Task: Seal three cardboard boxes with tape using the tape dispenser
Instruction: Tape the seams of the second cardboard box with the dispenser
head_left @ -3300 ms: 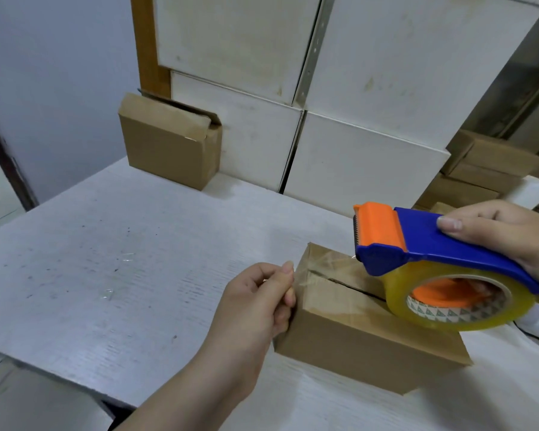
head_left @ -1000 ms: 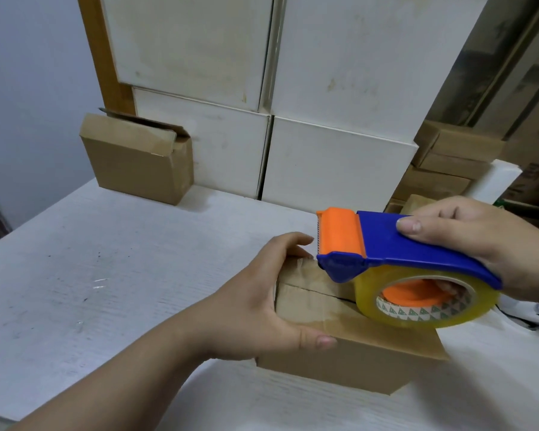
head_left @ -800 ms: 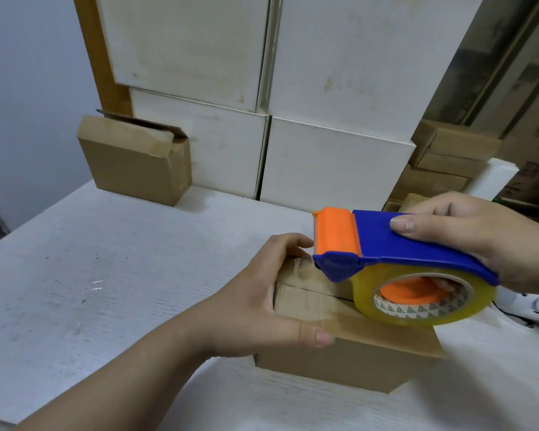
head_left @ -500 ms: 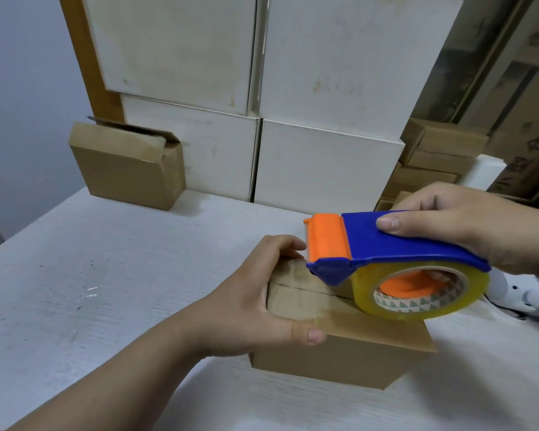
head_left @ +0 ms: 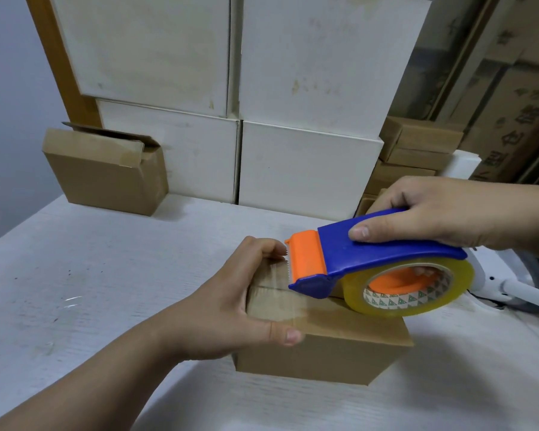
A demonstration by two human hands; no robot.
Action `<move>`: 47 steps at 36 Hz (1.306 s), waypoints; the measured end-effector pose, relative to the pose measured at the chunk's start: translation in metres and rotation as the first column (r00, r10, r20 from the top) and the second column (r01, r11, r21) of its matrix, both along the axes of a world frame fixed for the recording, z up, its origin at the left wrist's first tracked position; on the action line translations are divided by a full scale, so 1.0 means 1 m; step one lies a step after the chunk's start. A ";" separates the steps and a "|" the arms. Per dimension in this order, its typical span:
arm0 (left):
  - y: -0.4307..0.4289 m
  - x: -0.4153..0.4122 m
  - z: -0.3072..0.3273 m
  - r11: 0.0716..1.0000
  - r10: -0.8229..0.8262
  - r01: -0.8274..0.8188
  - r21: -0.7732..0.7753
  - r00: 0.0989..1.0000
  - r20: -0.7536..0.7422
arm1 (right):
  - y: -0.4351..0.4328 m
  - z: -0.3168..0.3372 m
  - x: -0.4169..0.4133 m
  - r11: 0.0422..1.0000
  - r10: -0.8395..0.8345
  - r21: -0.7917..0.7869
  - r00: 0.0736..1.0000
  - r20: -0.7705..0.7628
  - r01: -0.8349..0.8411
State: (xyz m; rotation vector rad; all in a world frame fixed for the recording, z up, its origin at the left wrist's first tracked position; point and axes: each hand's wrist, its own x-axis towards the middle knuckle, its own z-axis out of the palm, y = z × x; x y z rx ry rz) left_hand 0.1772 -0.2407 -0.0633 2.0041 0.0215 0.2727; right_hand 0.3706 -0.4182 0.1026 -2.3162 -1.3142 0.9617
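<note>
A small brown cardboard box [head_left: 330, 349] lies on the white table [head_left: 91, 275], with clear tape along its top seam. My left hand [head_left: 231, 303] clasps the box's left end, thumb on the front edge, fingers over the far edge. My right hand [head_left: 442, 213] grips the blue and orange tape dispenser [head_left: 371, 256], which holds a roll of clear tape [head_left: 408, 290]. The dispenser rests on the box top, its orange toothed end close to my left fingers. Another brown cardboard box [head_left: 106, 172], one flap raised, stands at the back left.
Stacked white boxes [head_left: 293, 119] form a wall behind the table. More brown boxes [head_left: 417, 147] are piled at the back right. A white object [head_left: 504, 284] lies on the table behind the dispenser at the right. Scraps of clear tape [head_left: 72, 300] stick to the table at left.
My left hand went from pinching the box's left end to clasping it. The dispenser slid left along the box top towards my left fingers. The camera tilted slightly.
</note>
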 end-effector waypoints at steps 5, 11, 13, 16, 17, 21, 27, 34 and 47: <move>-0.001 0.000 0.003 0.999 -0.010 0.010 0.037 1.000 0.007 | 0.000 0.003 0.004 0.999 0.026 -0.048 1.000 -0.003 -0.027; 0.000 0.000 0.004 0.997 -0.001 0.001 0.078 1.000 0.006 | -0.009 0.009 0.015 0.992 0.027 -0.124 1.000 -0.002 -0.027; 0.000 0.000 0.003 0.997 0.003 -0.003 0.080 1.000 -0.001 | -0.015 0.011 0.018 0.989 0.015 -0.144 1.000 0.003 -0.014; 0.000 0.000 0.003 0.997 0.003 -0.003 0.081 1.000 -0.005 | -0.030 0.009 0.026 0.986 -0.014 -0.165 0.998 0.058 0.024; 0.000 0.000 0.003 0.997 0.004 -0.003 0.082 1.000 -0.008 | -0.035 0.007 0.029 0.984 -0.031 -0.170 0.996 0.082 0.044; 0.000 0.000 0.005 0.995 0.001 0.001 0.101 1.000 -0.018 | -0.048 -0.003 0.036 0.980 -0.068 -0.179 0.992 0.104 0.085; 0.003 -0.001 0.016 0.988 -0.025 0.043 0.147 0.992 -0.120 | -0.049 -0.010 0.037 0.974 -0.094 -0.200 0.993 0.072 0.107; 0.000 0.003 0.057 0.880 0.020 0.216 0.423 0.873 -0.487 | -0.051 -0.016 0.038 0.976 -0.092 -0.190 0.993 0.073 0.104; -0.059 0.051 0.064 0.607 0.112 0.183 0.774 0.944 -0.311 | -0.053 -0.016 0.034 0.973 -0.122 -0.187 0.990 0.077 0.134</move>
